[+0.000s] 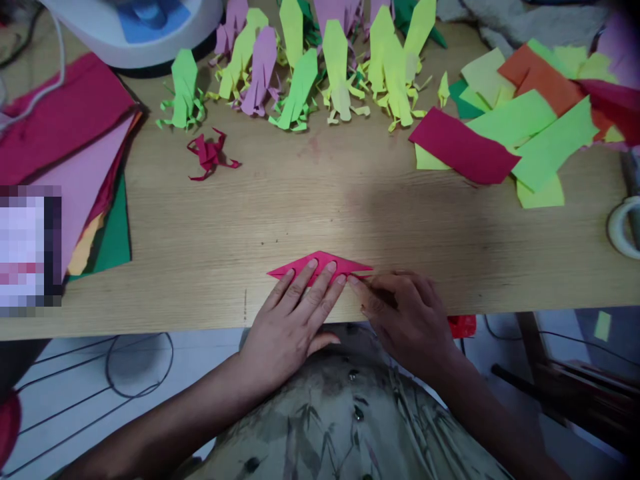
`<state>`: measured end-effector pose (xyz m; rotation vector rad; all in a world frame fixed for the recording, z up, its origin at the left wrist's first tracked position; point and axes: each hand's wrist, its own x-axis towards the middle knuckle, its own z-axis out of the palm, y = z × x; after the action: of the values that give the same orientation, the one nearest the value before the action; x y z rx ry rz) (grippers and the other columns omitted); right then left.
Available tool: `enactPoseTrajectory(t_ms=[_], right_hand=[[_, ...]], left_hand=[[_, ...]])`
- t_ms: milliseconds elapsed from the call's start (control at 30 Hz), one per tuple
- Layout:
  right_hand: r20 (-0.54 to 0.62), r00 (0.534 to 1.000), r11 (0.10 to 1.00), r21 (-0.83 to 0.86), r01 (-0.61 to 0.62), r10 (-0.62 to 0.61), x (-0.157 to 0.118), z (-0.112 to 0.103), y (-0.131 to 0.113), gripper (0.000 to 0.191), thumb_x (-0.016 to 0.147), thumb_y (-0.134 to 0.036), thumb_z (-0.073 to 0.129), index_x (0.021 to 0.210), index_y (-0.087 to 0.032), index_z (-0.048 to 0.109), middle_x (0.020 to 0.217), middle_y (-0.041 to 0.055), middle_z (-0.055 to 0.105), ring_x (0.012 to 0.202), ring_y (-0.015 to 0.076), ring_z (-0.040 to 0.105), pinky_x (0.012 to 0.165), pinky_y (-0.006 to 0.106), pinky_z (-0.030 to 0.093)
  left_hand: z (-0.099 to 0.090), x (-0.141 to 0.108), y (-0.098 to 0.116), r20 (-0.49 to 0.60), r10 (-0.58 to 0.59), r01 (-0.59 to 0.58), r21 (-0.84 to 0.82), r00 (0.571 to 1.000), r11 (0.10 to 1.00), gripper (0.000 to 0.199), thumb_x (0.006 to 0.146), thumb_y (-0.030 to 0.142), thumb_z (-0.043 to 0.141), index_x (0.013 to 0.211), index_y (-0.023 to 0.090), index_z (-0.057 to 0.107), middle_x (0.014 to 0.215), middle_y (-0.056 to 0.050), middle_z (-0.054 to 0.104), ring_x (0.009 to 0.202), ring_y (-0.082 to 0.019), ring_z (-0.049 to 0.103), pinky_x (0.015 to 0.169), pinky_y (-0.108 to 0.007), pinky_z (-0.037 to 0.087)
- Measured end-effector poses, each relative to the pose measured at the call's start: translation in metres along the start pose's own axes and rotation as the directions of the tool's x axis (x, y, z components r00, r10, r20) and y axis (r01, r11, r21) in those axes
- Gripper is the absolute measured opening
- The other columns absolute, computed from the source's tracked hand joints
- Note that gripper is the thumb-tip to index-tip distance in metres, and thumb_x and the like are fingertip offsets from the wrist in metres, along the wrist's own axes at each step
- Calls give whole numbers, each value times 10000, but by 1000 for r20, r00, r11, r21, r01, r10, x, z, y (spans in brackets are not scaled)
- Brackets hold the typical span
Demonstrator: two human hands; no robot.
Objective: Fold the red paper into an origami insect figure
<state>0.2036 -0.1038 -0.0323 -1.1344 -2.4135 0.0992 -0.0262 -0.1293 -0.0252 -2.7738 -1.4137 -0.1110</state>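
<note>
A folded piece of pink-red paper [320, 260], long and pointed at its ends, lies flat near the table's front edge. My left hand [295, 313] rests on it, fingers stretched out and pressing it to the wood. At the paper's right end, my right hand [405, 310] is closed, its thumb and curled fingers pinching the lower of two narrow tips. The fingers hide part of the paper's lower edge. Farther off on the left sits a small finished dark-red origami figure [210, 155] with bent legs.
Several folded paper figures [337, 67] in green, yellow and purple line the back of the wooden table [300, 200]. Loose paper pieces [515, 127] lie at right, beside a tape roll [625, 227]. Larger coloured sheets [70, 113] are stacked at left under a cable, near a white appliance base [145, 33].
</note>
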Motion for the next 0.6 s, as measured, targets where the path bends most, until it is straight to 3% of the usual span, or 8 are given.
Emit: enactPoseTrajectory(t_ms=[600], right_hand=[[43,999,999,-14,-29,29,1,-2,-1,403,977,-385,537,1297,-173,659,1038,107,636,982,256,561,864,411,458]], left_hand=[[4,-1,2,0,-4,4,24,1000,1000,793,982,658,275,1588,147,275,1605,-103,380,1492,-307,323,1212,-448,269]])
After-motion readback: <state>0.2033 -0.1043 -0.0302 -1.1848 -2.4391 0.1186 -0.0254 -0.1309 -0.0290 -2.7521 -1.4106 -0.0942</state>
